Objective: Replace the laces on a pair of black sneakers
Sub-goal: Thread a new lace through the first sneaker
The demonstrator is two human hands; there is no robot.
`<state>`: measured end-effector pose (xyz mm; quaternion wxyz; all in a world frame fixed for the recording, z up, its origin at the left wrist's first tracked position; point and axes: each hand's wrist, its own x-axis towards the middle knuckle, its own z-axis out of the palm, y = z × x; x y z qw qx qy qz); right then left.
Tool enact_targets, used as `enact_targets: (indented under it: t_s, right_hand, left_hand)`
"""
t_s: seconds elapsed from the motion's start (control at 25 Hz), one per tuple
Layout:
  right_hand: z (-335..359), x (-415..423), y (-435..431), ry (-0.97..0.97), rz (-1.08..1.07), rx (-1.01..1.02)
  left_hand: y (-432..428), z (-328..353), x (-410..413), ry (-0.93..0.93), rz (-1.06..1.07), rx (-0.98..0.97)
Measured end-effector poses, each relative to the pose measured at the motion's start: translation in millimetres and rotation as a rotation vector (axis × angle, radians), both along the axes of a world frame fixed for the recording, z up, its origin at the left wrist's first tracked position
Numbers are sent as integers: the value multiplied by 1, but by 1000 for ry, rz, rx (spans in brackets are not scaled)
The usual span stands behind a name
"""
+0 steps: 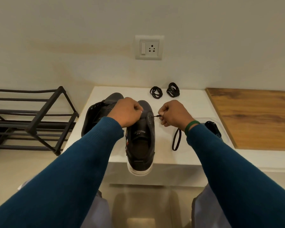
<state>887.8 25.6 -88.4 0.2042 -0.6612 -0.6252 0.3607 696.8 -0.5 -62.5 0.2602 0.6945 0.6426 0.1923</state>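
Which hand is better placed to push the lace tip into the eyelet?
Right. The right hand pinches the lace tip just beside the side eyelets of the sneaker; the left hand grips its upper, seemingly steadying it.

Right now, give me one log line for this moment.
step: lacing near sneaker | right hand: pinches lace tip at eyelet | left hand: grips sneaker upper | spare: two coiled laces behind

The left hand (pixel 127 111) hides where its curled fingers meet the centre sneaker (pixel 141 142), the right hand (pixel 174 112) conceals part of the lace (pixel 156 115), the left sleeve (pixel 89 153) covers the heel of the second sneaker (pixel 95 112) left of the centre sneaker, and the tongue print (pixel 139 132) is too small to read.
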Motion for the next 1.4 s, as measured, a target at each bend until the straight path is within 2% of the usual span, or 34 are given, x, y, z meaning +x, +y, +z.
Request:
enact_targets:
  t_s: [0.12,0.2,0.36,0.72,0.84,0.96,1.08,1.24,1.32,1.4]
  right_hand:
    - [-2,-5,-1,-56,109,45]
    - [-2,-5,1,-56,97,82]
    - [-5,-3,6,-37,41,88]
    - [-8,-9,7,38,39,110]
    - [-9,-14,4,-28,69,131]
    - [-8,-19,4,-193,67,226]
    - [-9,-23,-1,-400,182,295]
    - [-8,-19,-7,-299,387,275]
    - [-6,-19,-6,-176,348,247]
    - [-4,-21,-5,-103,280,119]
  left_hand:
    - [14,-8,10,-16,-45,-91]
    - [22,-14,13,-21,-44,-130]
    - [28,-22,12,-199,13,-190]
    - [30,-27,12,-305,73,-197]
    - [29,-28,12,-318,71,-188]
    - [28,-30,13,-297,46,-156]
    - [28,-31,16,-232,25,-133]
    - [28,-31,20,-146,14,-118]
    - [28,-29,21,-6,-24,-92]
    - [27,-25,18,65,-33,-49]
